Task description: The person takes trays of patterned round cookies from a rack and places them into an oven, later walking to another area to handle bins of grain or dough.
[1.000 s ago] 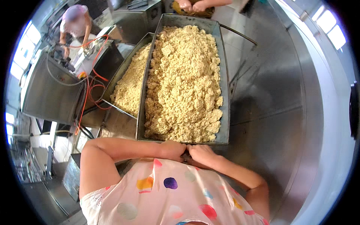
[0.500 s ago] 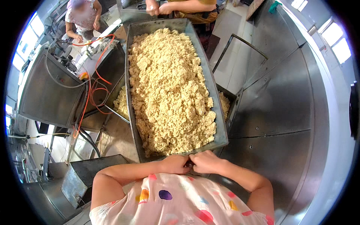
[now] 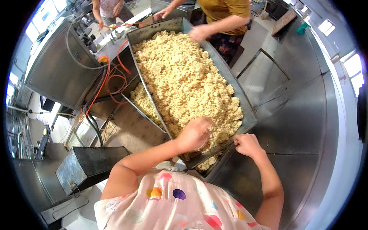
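Tray [image 3: 245,109]: a long metal trough, set slantwise; its long axis runs from the near end by the hands up and to the left, toward the far end at the top of the view.
Crumble [image 3: 184,80]: a pale yellow crumbly mass is heaped along the whole tray, up to its rim.
Left hand [image 3: 194,134]: curled into the crumble at the near end; some of it appears to be gathered under the fingers, though how much is held cannot be told.
Right hand [image 3: 248,144]: closed in a fist on the tray's near right corner, at the rim.
Second tray [image 3: 143,100]: a lower one lies just beside the first on its left, partly under it, with the same crumble inside.
Co-worker [image 3: 224,11]: a person in a mustard top stands at the far end; one hand [image 3: 199,32] is laid on the right rim there.
Hoses [image 3: 111,78]: orange loops hang against a steel cabinet [image 3: 57,73] to the left.
Box [image 3: 86,165]: a dark metal box sits lower left, well apart from the tray.
Right side: a curved steel wall [image 3: 306,126] closes in near the tray.
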{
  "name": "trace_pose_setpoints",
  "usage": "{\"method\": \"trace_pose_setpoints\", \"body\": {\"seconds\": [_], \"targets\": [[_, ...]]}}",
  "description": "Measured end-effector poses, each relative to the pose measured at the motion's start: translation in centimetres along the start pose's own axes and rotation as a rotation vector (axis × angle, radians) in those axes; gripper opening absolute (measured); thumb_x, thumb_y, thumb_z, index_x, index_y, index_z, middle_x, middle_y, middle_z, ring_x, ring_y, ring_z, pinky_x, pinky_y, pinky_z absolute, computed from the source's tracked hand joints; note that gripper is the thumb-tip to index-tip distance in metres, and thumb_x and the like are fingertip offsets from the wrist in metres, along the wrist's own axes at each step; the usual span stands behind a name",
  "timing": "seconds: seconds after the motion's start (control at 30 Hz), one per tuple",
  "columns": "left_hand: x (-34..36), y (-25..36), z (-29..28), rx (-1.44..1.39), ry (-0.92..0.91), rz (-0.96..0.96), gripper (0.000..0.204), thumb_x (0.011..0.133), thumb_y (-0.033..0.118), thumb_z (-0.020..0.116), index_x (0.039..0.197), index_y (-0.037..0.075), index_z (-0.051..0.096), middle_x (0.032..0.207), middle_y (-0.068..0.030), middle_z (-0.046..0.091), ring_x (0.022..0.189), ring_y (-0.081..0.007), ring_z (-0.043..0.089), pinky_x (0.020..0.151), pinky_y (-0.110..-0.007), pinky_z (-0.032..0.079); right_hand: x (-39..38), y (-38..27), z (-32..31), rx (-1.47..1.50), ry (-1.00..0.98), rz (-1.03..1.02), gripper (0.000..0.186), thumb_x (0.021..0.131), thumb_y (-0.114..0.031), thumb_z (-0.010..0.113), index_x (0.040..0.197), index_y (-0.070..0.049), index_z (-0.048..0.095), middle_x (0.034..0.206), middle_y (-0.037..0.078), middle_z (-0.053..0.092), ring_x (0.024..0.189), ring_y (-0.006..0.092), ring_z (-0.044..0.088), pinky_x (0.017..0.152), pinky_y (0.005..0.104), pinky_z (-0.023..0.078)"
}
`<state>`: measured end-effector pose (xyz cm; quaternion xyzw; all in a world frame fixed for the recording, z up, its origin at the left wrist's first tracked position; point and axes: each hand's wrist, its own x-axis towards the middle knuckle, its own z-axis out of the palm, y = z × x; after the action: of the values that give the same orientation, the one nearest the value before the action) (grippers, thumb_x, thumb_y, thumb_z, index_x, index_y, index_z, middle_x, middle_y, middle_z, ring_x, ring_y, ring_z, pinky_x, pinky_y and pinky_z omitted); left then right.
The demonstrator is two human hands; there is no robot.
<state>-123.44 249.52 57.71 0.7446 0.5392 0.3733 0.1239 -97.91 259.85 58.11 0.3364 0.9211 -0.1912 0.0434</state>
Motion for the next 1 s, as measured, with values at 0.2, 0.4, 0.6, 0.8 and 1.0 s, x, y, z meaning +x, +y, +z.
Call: {"method": "trace_pose_setpoints", "body": {"seconds": [0.2, 0.4, 0.6, 0.8, 1.0], "targets": [[-5.9, -7.9, -7.7, 0.278, 0.500, -0.681, 0.061, 0.086, 0.026, 0.056, 0.131, -0.009, 0.033, 0.134, -0.0274, 0.037, 0.125, -0.0388, 0.037, 0.107, -0.045, 0.030, 0.6, 1.4, 0.0, -0.133, 0.029, -0.030, 0.003, 0.065, -0.010, 0.060, 0.067, -0.009, 0.061, 0.069, 0.016, 0.062, 0.071, 0.0373, 0.059, 0.064, 0.0452, 0.047], [-5.3, -11.2, -7.5, -0.269, 0.126, -0.997, 0.081, 0.090, 0.027, 0.050, 0.141, -0.012, 0.001, 0.145, -0.0348, 0.015, 0.134, -0.0395, 0.026, 0.108, -0.038, 0.030, 1.2, -0.4, -1.8, -0.122, -0.228, 0.238, 0.004, 0.059, -0.009, 0.066, 0.063, -0.009, 0.065, 0.064, 0.011, 0.063, 0.065, 0.0304, 0.062, 0.063, 0.0393, 0.050], [-5.8, -10.1, -8.5, -0.152, 0.254, -0.984, 0.078, 0.082, 0.017, 0.052, 0.140, -0.013, 0.008, 0.141, -0.0365, 0.022, 0.122, -0.0441, 0.042, 0.100, -0.043, 0.040, 2.2, -1.2, -3.3, -0.216, -0.279, 0.262, 0.014, 0.055, -0.011, 0.076, 0.063, -0.007, 0.065, 0.061, 0.007, 0.063, 0.066, 0.0244, 0.064, 0.063, 0.0351, 0.051], [-4.6, -11.3, -6.7, -0.149, 0.293, -0.976, 0.080, 0.081, 0.020, 0.054, 0.139, -0.013, 0.009, 0.138, -0.0387, 0.026, 0.114, -0.0458, 0.049, 0.092, -0.045, 0.045, 2.5, 1.7, -2.7, -0.253, -0.059, 0.167, 0.003, 0.060, -0.008, 0.065, 0.063, -0.007, 0.065, 0.063, 0.014, 0.063, 0.065, 0.0326, 0.062, 0.063, 0.0402, 0.049], [-6.9, -10.9, -5.5, -0.118, 0.148, -0.709, 0.079, 0.084, 0.022, 0.055, 0.142, -0.007, 0.010, 0.128, -0.0310, 0.044, 0.101, -0.0428, 0.056, 0.086, -0.046, 0.046, 2.5, 2.5, -1.1, -0.398, 0.168, 0.309, 0.024, 0.074, 0.003, 0.062, 0.096, -0.005, 0.063, 0.100, 0.015, 0.062, 0.095, 0.0320, 0.058, 0.081, 0.0414, 0.049]]}}
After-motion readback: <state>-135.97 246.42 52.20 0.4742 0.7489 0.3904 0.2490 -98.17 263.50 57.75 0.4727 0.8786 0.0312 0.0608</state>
